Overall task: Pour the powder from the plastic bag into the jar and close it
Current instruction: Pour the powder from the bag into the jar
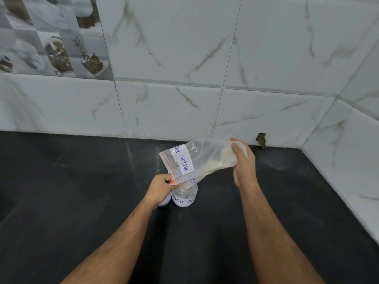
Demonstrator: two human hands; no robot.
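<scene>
**Bag tilted over open jar**

The bag (196,160), a clear zip type labelled "MILK PO…", is held tilted, mouth down, directly over the jar (185,196). The left hand (162,188) pinches the mouth edge at the red zip strip. The right hand (244,162) grips the raised closed end. Powder (213,163) lies along the lower side of the bag toward the mouth. The jar stands upright on the black counter (82,191), uncapped. A white lid (165,201) lies just beside it, partly hidden under the left hand.
</scene>
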